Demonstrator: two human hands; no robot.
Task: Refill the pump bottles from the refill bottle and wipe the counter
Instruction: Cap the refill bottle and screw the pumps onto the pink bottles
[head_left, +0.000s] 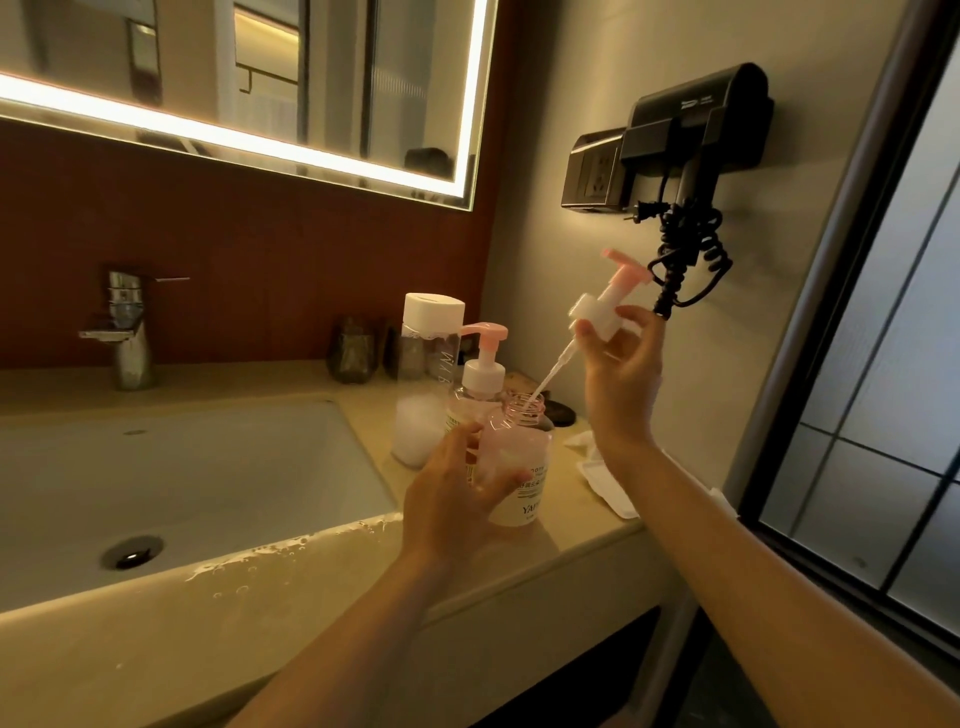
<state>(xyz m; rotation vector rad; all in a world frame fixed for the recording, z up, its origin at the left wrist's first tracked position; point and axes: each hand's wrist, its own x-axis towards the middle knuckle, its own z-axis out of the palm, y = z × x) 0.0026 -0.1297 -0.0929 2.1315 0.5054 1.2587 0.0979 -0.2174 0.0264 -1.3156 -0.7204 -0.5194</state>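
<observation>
Head view: left hand (457, 499) fingers grasp the bottle (519, 467) mid-body, probably light and slippery; at its 1 o'clock, right hand (618, 364) fingers grasp the pump (602, 306) collar.

Over the sink (218, 467) to my left the air is wide open, and the counter (563, 540) strip in front of the open bottle (519, 467) is free. Behind that bottle the pump bottle (483, 382) and the refill bottle (428, 374) stand packed close, blocking the way to the back wall, and a cloth (605, 473) lies just to its right. Around my right hand (618, 374) it is tight: the pump (605, 309) it pinches has its tube in the bottle's neck, and the dryer cord (685, 254) hangs just behind.
</observation>
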